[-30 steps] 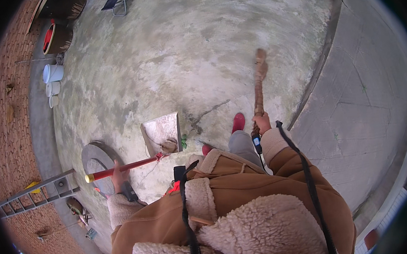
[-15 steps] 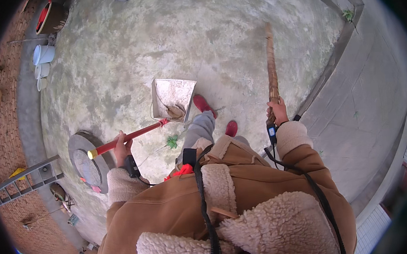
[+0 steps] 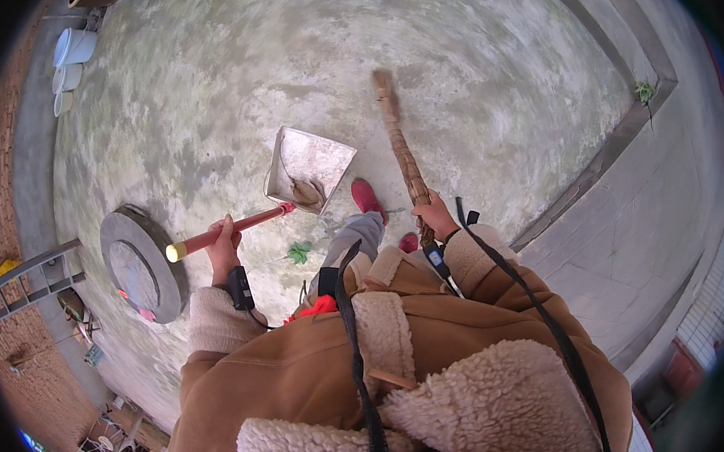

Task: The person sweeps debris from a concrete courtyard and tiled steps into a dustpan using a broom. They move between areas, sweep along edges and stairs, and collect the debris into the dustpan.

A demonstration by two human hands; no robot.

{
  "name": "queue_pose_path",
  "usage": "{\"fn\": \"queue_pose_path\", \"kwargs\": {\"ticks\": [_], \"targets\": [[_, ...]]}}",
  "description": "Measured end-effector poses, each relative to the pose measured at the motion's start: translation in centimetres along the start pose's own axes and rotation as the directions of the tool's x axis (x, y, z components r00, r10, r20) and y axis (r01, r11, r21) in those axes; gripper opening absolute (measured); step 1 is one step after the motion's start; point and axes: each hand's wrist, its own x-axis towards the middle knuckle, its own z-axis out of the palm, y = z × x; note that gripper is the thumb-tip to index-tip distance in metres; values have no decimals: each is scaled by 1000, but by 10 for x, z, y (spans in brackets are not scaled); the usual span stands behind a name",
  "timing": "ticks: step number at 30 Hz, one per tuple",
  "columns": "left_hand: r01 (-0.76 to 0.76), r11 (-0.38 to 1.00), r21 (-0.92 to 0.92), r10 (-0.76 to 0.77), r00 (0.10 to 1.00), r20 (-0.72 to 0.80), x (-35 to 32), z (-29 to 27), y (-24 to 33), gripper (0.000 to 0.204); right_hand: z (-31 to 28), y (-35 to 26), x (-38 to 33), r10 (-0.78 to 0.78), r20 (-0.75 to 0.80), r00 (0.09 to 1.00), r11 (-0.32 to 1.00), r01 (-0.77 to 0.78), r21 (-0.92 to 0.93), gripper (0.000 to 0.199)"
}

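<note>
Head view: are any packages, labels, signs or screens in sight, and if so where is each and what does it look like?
No package, label, sign or screen can be made out.
Left hand: grips the red handle of a grey metal dustpan resting on the concrete ground.
Right hand: grips a brown straw broom standing on the ground.

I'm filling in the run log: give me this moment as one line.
left hand: grips red dustpan handle | right hand: grips broom | metal dustpan: holds debris, on concrete floor
</note>
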Motion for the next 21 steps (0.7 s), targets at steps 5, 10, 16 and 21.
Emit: {"fn": "queue_pose_path", "kwargs": {"ticks": [5, 10, 16, 21], "targets": [[-3, 1000, -26, 1, 997, -77, 21, -11, 14, 16, -3, -69, -19, 1, 10, 1000, 997, 0, -77, 78], [-18, 996, -89, 0, 980, -197, 29, 0, 31, 15, -38, -161, 24, -145, -104, 984, 989, 144, -16, 72], [-64, 965, -252, -35, 928, -370, -3, 26, 73, 12, -81, -313, 167, -253, -345, 904, 966, 259, -29, 19], [-29, 951, -307, -134, 856, -499, -32, 68, 93, 13, -76, -427, 290, -40, -309, 950, 996, 63, 63, 19]]}}
